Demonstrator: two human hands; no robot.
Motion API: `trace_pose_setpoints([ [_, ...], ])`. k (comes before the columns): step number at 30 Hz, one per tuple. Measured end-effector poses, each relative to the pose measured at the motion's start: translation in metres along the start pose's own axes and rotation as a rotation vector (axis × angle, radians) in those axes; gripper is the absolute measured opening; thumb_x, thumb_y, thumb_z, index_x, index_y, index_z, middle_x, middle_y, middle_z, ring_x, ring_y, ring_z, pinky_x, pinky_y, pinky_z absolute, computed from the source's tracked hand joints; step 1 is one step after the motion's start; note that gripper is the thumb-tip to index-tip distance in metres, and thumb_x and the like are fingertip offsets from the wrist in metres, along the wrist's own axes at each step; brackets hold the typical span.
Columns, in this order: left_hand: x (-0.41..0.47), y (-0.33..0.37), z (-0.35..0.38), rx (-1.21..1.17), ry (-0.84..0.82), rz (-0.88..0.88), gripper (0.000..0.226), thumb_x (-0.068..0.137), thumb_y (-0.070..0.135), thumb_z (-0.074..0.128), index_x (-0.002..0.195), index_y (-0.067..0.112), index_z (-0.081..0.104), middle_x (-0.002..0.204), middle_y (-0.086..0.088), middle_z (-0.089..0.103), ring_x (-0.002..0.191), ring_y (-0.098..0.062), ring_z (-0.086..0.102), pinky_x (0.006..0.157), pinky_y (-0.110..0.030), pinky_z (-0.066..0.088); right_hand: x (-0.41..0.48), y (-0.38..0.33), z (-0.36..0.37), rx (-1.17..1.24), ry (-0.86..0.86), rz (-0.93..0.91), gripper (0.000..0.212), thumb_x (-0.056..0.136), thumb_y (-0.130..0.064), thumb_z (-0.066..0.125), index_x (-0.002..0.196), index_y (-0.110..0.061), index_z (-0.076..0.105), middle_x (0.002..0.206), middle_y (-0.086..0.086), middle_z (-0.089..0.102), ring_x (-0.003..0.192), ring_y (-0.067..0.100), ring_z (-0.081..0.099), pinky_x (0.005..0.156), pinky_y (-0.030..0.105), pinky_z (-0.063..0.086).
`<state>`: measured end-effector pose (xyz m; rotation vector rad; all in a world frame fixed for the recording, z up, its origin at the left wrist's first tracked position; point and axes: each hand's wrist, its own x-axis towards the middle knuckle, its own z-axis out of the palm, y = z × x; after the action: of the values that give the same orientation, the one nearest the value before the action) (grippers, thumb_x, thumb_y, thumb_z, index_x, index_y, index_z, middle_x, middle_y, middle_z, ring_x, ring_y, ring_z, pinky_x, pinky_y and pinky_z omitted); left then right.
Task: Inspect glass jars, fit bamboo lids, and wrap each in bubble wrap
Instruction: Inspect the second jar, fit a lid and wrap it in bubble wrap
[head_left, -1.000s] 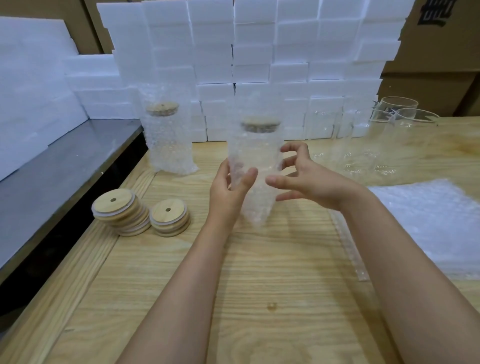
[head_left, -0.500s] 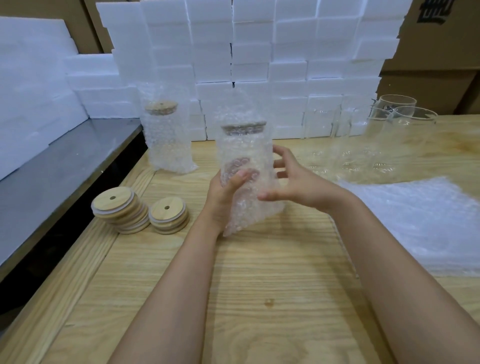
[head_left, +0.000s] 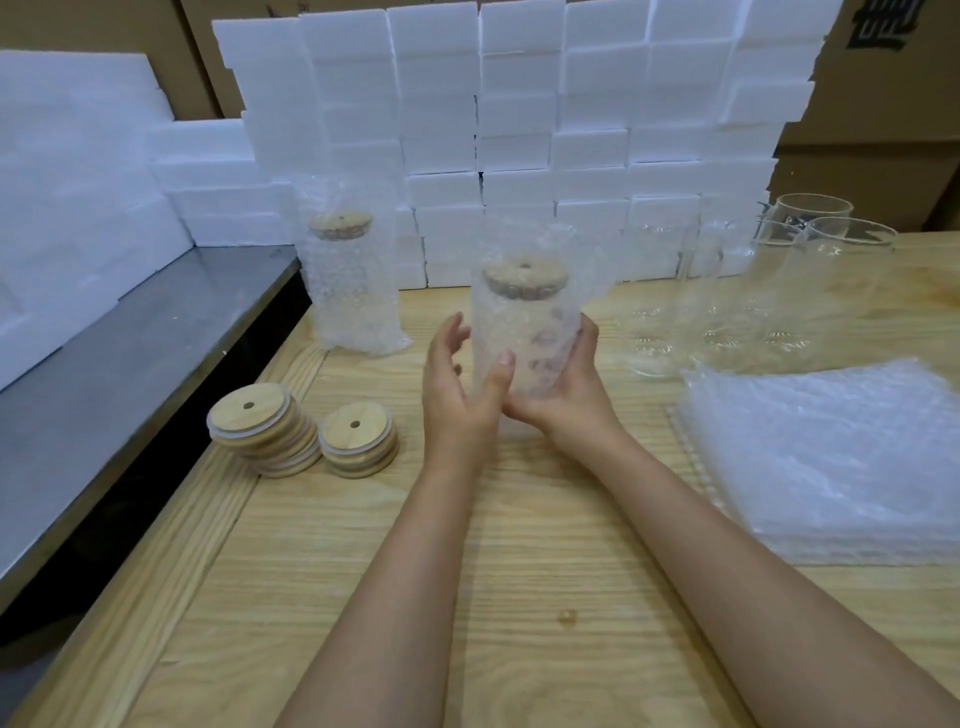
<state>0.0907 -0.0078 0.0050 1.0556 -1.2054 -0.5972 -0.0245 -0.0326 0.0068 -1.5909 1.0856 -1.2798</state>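
The only writing sits far right, on a cardboard box (head_left: 883, 31): dark brush-like characters cut off by the top edge, so I cannot read them. I see no label on anything else.

At far left, white foam slabs (head_left: 78, 182) rest on a grey metal shelf (head_left: 130, 374). Near that shelf, two stacks of bamboo lids (head_left: 260, 436) lie on the wooden table (head_left: 519, 597), each top lid with a small centre hole. Beyond them a second wrapped jar (head_left: 348, 291) stands upright in front of the wall of foam blocks (head_left: 519, 130).

My left hand (head_left: 457, 395) is mostly open: its fingers reach up along the left side of the bubble-wrapped jar (head_left: 524, 338) and the thumb presses the wrap at the front. The jar is upright above the table's middle, its bamboo lid (head_left: 524, 278) fitted, with loose wrap rising past it. My right hand (head_left: 571, 395) cups the jar from the right and below, fingers curled behind it and dimly visible through the wrap.

To the right stand bare glass jars (head_left: 810, 270), and nearer lies a pile of bubble wrap sheets (head_left: 831, 457).
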Motion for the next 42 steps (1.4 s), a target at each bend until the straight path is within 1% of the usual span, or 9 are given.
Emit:
trace_pose_setpoints([
  [2, -0.003, -0.002, 0.001, 0.251, 0.192, 0.194, 0.058, 0.084, 0.044, 0.051, 0.129, 0.006, 0.049, 0.118, -0.001, 0.055, 0.112, -0.017, 0.054, 0.096, -0.035, 0.043, 0.005, 0.0, 0.008, -0.048, 0.055, -0.007, 0.097, 0.06, -0.039, 0.087, 0.127, -0.032, 0.017, 0.126, -0.003, 0.052, 0.108, 0.002, 0.059, 0.086, 0.019, 0.051],
  [5, -0.002, -0.004, 0.004, 0.361, 0.292, 0.374, 0.032, 0.09, 0.028, 0.046, 0.1, 0.0, 0.06, 0.088, -0.004, 0.056, 0.081, -0.022, 0.053, 0.075, -0.041, 0.047, 0.017, 0.003, 0.023, -0.077, 0.11, -0.003, 0.105, 0.051, -0.056, 0.077, 0.132, -0.032, 0.014, 0.13, 0.004, 0.049, 0.114, 0.015, 0.058, 0.093, 0.031, 0.052],
  [9, -0.001, -0.007, 0.009, 0.337, 0.298, 0.264, 0.037, 0.089, 0.033, 0.04, 0.073, 0.003, 0.055, 0.053, 0.012, 0.04, 0.05, -0.009, 0.037, 0.051, -0.028, 0.03, 0.046, 0.003, 0.047, 0.022, 0.122, 0.102, 0.105, 0.05, -0.061, 0.061, 0.139, -0.035, 0.011, 0.137, 0.013, 0.046, 0.119, 0.033, 0.054, 0.098, 0.05, 0.048],
  [12, 0.005, -0.009, 0.01, 0.259, 0.364, 0.165, 0.033, 0.087, 0.037, 0.038, 0.064, 0.015, 0.043, 0.043, 0.012, 0.029, 0.045, -0.008, 0.035, 0.048, -0.022, 0.02, 0.07, 0.008, 0.066, -0.032, 0.106, 0.089, 0.097, 0.065, -0.04, 0.079, 0.133, -0.046, 0.01, 0.141, 0.007, 0.039, 0.121, 0.029, 0.052, 0.099, 0.049, 0.047],
  [17, 0.011, -0.012, 0.011, 0.146, 0.42, 0.077, 0.032, 0.087, 0.039, 0.039, 0.058, 0.03, 0.029, 0.046, 0.013, 0.04, 0.044, -0.006, 0.035, 0.047, -0.022, 0.023, 0.109, 0.021, 0.093, -0.078, 0.108, 0.028, 0.105, 0.075, -0.028, 0.081, 0.147, -0.021, 0.006, 0.15, 0.004, 0.024, 0.138, 0.017, 0.03, 0.113, 0.028, 0.029],
  [22, 0.012, -0.017, 0.012, 0.151, 0.446, 0.051, 0.034, 0.09, 0.023, 0.043, 0.058, 0.021, 0.032, 0.046, 0.009, 0.037, 0.046, -0.007, 0.034, 0.048, -0.018, 0.026, 0.128, 0.023, 0.114, -0.066, 0.07, 0.011, 0.103, 0.078, -0.027, 0.079, 0.149, -0.017, 0.005, 0.154, 0.002, 0.017, 0.122, -0.004, 0.02, 0.097, 0.01, 0.019],
  [28, 0.011, -0.015, 0.012, 0.156, 0.426, 0.066, 0.035, 0.089, 0.034, 0.04, 0.058, 0.021, 0.03, 0.046, 0.009, 0.038, 0.045, -0.007, 0.035, 0.047, -0.018, 0.026, 0.129, 0.022, 0.115, -0.056, 0.063, 0.019, 0.108, 0.075, -0.027, 0.082, 0.15, -0.017, 0.004, 0.156, 0.003, 0.015, 0.133, 0.002, 0.02, 0.1, 0.012, 0.018],
  [34, 0.013, -0.015, 0.011, 0.136, 0.439, 0.033, 0.035, 0.089, 0.026, 0.043, 0.056, 0.028, 0.031, 0.045, 0.013, 0.043, 0.043, -0.004, 0.038, 0.045, -0.016, 0.025, 0.106, 0.016, 0.1, -0.217, 0.089, -0.009, 0.136, 0.062, -0.038, 0.089, 0.152, -0.021, -0.011, 0.159, 0.005, -0.005, 0.147, 0.018, -0.001, 0.121, 0.04, 0.01],
  [42, 0.013, -0.011, 0.013, 0.166, 0.353, -0.008, 0.037, 0.09, 0.025, 0.046, 0.055, 0.021, 0.034, 0.044, 0.006, 0.033, 0.047, -0.008, 0.033, 0.05, -0.022, 0.026, 0.037, 0.008, 0.03, -0.434, 0.291, -0.177, 0.073, 0.088, -0.02, 0.065, 0.148, -0.009, 0.025, 0.151, 0.012, 0.024, 0.142, 0.023, 0.02, 0.117, 0.033, 0.019],
])
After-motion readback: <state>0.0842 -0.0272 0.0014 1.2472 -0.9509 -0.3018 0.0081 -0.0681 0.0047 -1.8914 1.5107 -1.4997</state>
